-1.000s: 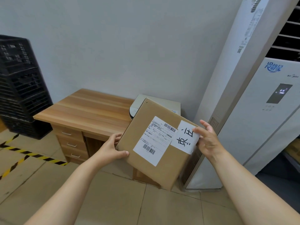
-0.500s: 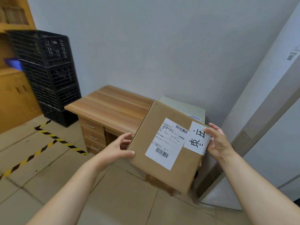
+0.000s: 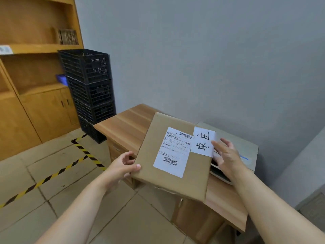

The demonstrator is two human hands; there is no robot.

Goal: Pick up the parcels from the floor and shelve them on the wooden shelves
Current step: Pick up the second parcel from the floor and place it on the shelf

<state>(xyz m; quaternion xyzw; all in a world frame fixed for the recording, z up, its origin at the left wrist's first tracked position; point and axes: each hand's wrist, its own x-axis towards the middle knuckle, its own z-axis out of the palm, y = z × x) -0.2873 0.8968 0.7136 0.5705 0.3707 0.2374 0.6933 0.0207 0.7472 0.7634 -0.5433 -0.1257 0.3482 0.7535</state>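
A flat brown cardboard parcel (image 3: 163, 155) is gripped at nine o'clock by the left hand (image 3: 121, 167), fingers curled; at three o'clock the right hand (image 3: 226, 156) is pressed on, fingers spread.

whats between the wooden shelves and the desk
In the head view, a stack of black crates stands between the wooden shelves and the desk.

The view has swung left — the white standing air conditioner is gone from sight, and the wooden shelves (image 3: 35, 50) beside the stacked black plastic crates (image 3: 89, 88) have come fully into view, closer than a second ago.
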